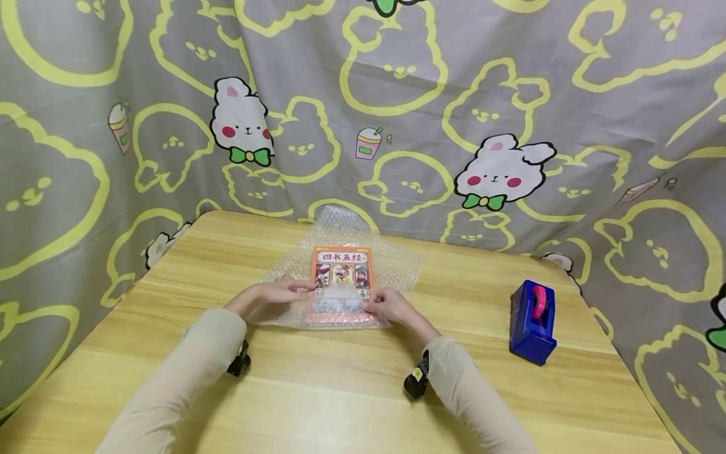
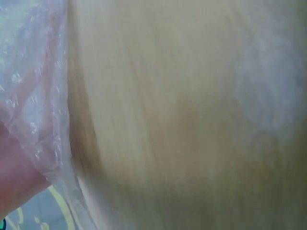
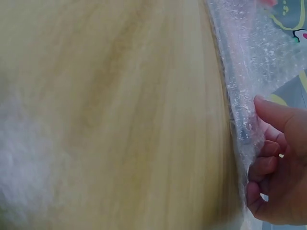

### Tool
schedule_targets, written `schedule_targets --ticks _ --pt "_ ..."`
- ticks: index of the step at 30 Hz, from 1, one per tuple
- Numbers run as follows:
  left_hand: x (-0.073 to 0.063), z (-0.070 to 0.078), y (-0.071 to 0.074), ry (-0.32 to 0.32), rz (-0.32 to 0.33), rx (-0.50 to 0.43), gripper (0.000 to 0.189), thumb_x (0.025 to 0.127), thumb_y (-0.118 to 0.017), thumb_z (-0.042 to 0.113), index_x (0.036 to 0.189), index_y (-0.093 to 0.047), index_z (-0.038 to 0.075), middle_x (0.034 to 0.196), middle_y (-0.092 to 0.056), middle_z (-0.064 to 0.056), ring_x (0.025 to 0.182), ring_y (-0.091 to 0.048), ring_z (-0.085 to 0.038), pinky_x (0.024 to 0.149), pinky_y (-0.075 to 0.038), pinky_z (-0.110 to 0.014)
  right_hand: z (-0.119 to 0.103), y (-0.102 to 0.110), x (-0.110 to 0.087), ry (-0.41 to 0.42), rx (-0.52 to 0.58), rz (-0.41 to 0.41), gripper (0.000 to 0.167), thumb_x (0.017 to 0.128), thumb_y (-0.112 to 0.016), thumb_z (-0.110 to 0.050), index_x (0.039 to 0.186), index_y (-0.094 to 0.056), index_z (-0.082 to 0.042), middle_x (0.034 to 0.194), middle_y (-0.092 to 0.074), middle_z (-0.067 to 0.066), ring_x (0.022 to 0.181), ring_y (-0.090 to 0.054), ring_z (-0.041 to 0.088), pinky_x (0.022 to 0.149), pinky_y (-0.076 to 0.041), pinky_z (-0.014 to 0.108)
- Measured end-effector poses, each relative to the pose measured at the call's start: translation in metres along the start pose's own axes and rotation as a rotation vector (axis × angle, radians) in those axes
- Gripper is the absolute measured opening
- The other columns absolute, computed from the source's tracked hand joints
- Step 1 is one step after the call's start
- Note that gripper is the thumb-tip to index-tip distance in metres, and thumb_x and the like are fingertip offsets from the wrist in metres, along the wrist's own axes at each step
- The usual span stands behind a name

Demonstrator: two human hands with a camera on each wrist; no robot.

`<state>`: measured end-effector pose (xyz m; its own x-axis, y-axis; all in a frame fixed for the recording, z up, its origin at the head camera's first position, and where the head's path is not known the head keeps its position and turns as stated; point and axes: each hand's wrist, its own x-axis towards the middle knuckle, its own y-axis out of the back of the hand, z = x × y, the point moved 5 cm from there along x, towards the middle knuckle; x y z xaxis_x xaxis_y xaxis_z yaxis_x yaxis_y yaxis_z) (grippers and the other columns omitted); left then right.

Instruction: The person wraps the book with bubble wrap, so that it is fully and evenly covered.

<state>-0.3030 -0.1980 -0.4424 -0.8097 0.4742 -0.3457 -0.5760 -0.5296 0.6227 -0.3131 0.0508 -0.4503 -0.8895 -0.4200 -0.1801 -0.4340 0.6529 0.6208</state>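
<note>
An orange picture book (image 1: 343,257) with a Chinese title lies face up on a sheet of bubble wrap (image 1: 401,266). The near part of the sheet is folded over the book's lower half, blurring its cover. My left hand (image 1: 271,294) rests on the wrap at the book's left side, fingers stretched toward the cover; in the left wrist view, wrap partly covers this hand (image 2: 19,170). At the book's lower right, my right hand (image 1: 392,305) pinches the folded wrap; the right wrist view shows its curled fingers (image 3: 264,167) at the wrap's edge.
A blue tape dispenser (image 1: 532,331) with a pink tape core stands on the right of the wooden table (image 1: 317,391). A grey patterned curtain (image 1: 397,132) hangs behind the table and at its sides. Small black cameras (image 1: 416,378) are worn at both wrists.
</note>
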Motion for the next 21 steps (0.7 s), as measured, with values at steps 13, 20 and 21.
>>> schedule_targets --ticks 13,20,21 --pt "0.002 0.005 -0.001 -0.005 0.085 0.019 0.048 0.091 -0.055 0.028 0.132 -0.044 0.006 0.139 0.011 -0.042 0.127 0.016 -0.056 0.094 0.009 -0.072 -0.014 0.009 0.000 0.274 -0.190 0.030 0.055 0.087 -0.062 -0.021 0.135 -0.038 -0.008 0.067 -0.052 0.005 0.051 -0.048 0.016 0.058 -0.045 0.030" --pt "0.005 0.004 -0.001 0.004 0.101 0.042 0.042 0.090 -0.056 0.027 0.128 -0.049 0.009 0.137 -0.018 -0.042 0.128 0.013 -0.055 0.095 0.007 -0.072 -0.017 0.002 0.003 0.395 -0.481 -0.064 0.052 0.091 -0.055 -0.022 0.140 -0.038 -0.018 0.121 -0.051 0.016 0.112 -0.048 0.031 0.100 -0.031 0.051" --pt "0.005 0.003 -0.001 0.007 0.101 0.043 0.042 0.090 -0.055 0.027 0.128 -0.049 0.009 0.136 -0.021 -0.042 0.128 0.013 -0.055 0.095 0.007 -0.072 -0.015 0.001 0.005 0.381 -0.504 -0.086 0.048 0.092 -0.053 -0.023 0.139 -0.040 -0.020 0.122 -0.051 0.016 0.114 -0.047 0.032 0.100 -0.030 0.053"
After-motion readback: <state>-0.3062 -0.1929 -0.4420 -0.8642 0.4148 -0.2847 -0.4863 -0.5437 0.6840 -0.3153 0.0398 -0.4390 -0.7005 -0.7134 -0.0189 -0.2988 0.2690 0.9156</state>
